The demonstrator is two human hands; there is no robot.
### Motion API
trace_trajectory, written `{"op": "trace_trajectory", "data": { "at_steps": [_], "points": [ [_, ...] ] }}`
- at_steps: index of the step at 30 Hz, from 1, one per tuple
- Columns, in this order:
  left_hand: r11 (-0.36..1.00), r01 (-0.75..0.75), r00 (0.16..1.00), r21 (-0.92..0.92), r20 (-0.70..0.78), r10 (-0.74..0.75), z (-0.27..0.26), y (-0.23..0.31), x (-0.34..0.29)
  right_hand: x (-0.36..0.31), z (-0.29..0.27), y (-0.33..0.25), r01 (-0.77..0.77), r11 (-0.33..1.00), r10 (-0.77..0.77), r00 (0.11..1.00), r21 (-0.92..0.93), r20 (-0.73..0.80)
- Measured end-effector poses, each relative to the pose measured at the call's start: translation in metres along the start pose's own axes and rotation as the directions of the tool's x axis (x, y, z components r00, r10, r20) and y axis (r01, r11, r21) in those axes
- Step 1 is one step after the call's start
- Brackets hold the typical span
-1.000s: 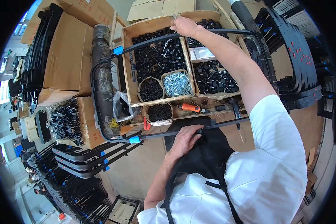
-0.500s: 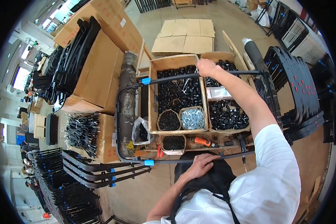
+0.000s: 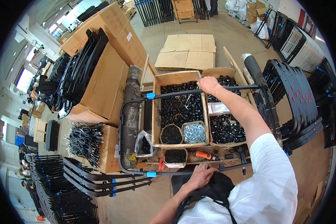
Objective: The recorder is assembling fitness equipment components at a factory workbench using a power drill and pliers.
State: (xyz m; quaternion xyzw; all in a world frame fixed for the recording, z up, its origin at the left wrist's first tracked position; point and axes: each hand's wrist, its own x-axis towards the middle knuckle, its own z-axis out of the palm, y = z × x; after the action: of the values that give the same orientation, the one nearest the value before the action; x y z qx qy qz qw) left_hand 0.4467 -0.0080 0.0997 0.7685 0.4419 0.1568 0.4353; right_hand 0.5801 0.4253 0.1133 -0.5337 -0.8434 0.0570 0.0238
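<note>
One black tube frame (image 3: pixel 183 94), bent into a big loop with two blue tape bands, lies across the open boxes. The right hand (image 3: pixel 209 85) has its fingers wrapped around the frame's far bar, at the wall between two cardboard boxes. The left hand (image 3: pixel 201 176) rests on the near bar, its fingers curled over it just above the black apron (image 3: pixel 209 190).

Inside the loop sit two large boxes: the left box (image 3: pixel 177 108) heaped with black caps, the right box (image 3: pixel 224 127) holding more black caps and one clear packet. At the near edge of the left box stand three small tubs: two of dark screws (image 3: pixel 171 135) and one of silvery screws (image 3: pixel 194 133). One orange-handled screwdriver (image 3: pixel 201 154) lies just right of the nearest tub, and red-handled pliers (image 3: pixel 161 164) just left of it.

Left of the frame, a wrapped dark roll (image 3: pixel 131 112) lies alongside, and beyond it a carton topped with a bundle of black wire hooks (image 3: pixel 85 140). Stacks of black chair frames (image 3: pixel 100 179) crowd the floor near the frame's left corner; black chair seats (image 3: pixel 298 100) stand to its right.
</note>
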Motion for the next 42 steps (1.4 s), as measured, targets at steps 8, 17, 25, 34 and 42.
{"op": "trace_trajectory", "data": {
  "at_steps": [8, 17, 25, 34, 42],
  "points": [
    [0.982, 0.095, 0.992, -0.163, 0.102, -0.079, 0.001, -0.001, 0.005, -0.005, -0.024, -0.007, 0.069, 0.997, -0.063, 0.984, -0.032, 0.167],
    [0.994, 0.036, 0.999, -0.106, -0.017, -0.038, 0.011, -0.006, 0.005, -0.006, -0.040, -0.020, -0.092, 0.989, 0.113, 0.976, -0.116, 0.188],
    [0.942, 0.208, 0.978, -0.262, 0.060, -0.199, -0.004, -0.005, 0.003, -0.001, -0.030, -0.021, -0.037, 0.987, 0.056, 0.991, -0.156, 0.118],
    [0.952, 0.245, 0.938, -0.184, 0.294, -0.185, 0.002, -0.005, 0.016, 0.007, -0.022, -0.020, -0.003, 0.986, 0.019, 0.995, -0.166, 0.095],
    [0.895, 0.125, 0.992, -0.428, 0.034, -0.122, 0.009, 0.001, 0.013, 0.010, -0.028, -0.013, 0.156, 0.910, -0.044, 0.957, -0.384, 0.285]
  ]
}}
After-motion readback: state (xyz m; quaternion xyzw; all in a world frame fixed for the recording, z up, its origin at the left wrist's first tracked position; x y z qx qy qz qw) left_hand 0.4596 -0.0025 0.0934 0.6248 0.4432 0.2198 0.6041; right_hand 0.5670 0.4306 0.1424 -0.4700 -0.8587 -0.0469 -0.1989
